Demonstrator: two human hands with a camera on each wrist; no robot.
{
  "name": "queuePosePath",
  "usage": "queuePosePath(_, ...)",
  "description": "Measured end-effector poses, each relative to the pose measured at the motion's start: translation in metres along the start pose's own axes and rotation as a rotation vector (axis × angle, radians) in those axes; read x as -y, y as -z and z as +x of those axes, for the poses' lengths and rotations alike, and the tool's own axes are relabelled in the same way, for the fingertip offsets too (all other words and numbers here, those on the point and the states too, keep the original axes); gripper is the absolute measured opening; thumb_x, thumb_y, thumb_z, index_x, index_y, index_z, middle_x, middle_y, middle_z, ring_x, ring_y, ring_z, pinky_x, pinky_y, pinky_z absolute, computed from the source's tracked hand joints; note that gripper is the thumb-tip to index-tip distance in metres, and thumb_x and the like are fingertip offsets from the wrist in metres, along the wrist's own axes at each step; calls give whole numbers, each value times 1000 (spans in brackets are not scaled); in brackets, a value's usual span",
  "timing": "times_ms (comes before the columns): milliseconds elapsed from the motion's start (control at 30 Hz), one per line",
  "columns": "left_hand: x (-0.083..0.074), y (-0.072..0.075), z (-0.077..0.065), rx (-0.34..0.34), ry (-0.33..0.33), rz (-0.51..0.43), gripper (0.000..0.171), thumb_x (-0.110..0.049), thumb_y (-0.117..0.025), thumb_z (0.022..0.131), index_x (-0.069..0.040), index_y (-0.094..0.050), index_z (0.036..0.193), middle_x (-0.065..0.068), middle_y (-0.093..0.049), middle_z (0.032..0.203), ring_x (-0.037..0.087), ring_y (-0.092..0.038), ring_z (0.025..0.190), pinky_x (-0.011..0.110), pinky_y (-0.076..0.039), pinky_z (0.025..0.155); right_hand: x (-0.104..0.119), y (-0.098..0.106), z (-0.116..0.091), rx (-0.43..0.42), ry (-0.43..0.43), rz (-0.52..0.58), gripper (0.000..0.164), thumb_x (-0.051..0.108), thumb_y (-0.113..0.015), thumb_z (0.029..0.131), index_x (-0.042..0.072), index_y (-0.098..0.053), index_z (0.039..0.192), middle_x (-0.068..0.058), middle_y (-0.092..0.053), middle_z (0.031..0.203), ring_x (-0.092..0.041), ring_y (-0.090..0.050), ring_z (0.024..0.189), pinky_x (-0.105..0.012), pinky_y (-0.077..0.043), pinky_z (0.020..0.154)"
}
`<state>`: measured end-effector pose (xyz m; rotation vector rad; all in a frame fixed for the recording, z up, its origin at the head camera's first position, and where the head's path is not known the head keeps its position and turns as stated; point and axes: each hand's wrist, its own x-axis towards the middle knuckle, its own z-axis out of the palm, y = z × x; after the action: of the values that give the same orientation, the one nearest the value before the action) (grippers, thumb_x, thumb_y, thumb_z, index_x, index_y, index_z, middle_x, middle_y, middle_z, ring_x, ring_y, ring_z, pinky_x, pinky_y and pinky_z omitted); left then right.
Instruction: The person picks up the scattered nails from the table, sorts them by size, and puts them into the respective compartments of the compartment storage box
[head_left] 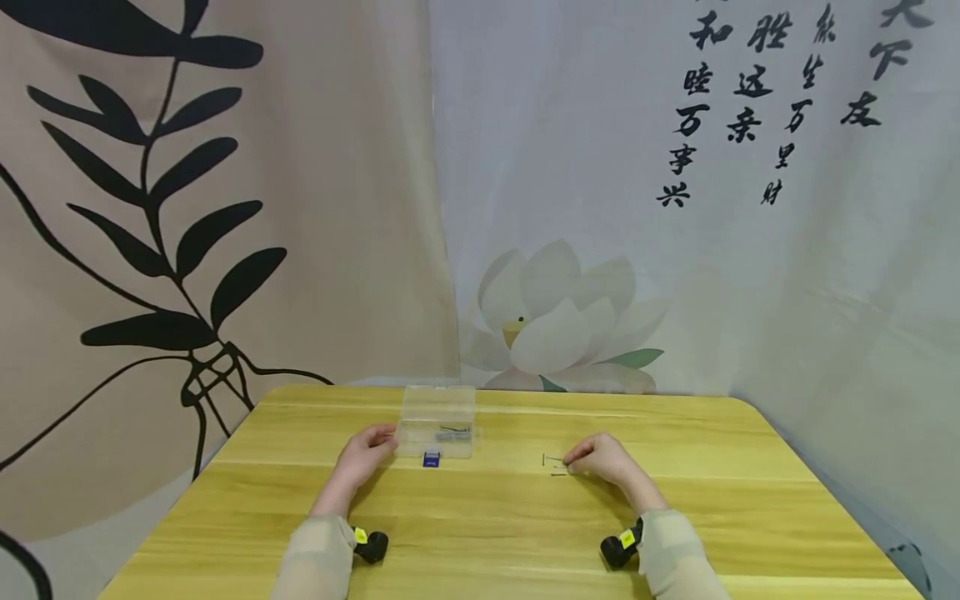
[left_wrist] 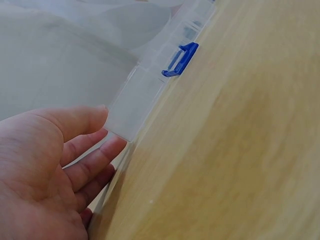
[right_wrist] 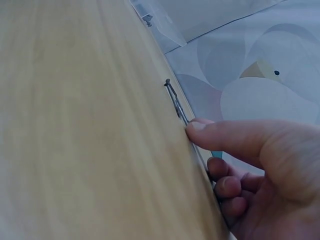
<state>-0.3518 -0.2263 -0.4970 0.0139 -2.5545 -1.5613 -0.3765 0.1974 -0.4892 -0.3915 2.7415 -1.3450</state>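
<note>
A clear plastic box [head_left: 407, 438] with its lid raised stands at the back of the table, a blue latch [left_wrist: 184, 60] on its front. My left hand [head_left: 366, 454] is at the box's left end, fingers loosely extended and fingertips right at its corner. Several thin dark nails [head_left: 558, 475] lie on the table to the right of the box. Over them my right hand [head_left: 606, 460] reaches in, thumb and forefinger pinching the end of a nail [right_wrist: 173, 95]. Its other fingers curl beneath the thumb, and the forefinger is mostly hidden.
More nails [head_left: 453, 433] lie inside the box, in its right part. The wooden table [head_left: 480, 525] ends at a back edge close behind the box. A printed curtain [head_left: 360, 208] hangs behind it.
</note>
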Motion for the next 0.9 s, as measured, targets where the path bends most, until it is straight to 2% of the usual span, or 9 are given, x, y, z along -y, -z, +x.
queuePosePath(433,2,0,2,-2,8,2,38,-16,-60,97,2,-58,130,18,-62,118,33,-55,110,49,-43,93,2,-3,1,-34,-36,-25,6,5,-79,76,9,-78,81,-1,-71,88,-17,-61,88,-39,-48,82)
queuePosePath(700,3,1,2,9,-7,-2,38,-16,-59,97,3,-57,130,18,-61,119,34,-55,111,49,-43,93,2,-4,-2,-37,-17,-31,5,6,-80,76,8,-78,80,-1,-71,86,-16,-61,86,-38,-48,79)
queuePosePath(900,4,1,2,8,7,-4,38,-16,-60,97,1,-57,131,18,-62,119,34,-55,111,48,-44,93,1,-4,-4,-26,-3,-39,4,6,-79,77,9,-77,80,0,-71,86,-17,-61,86,-38,-48,80)
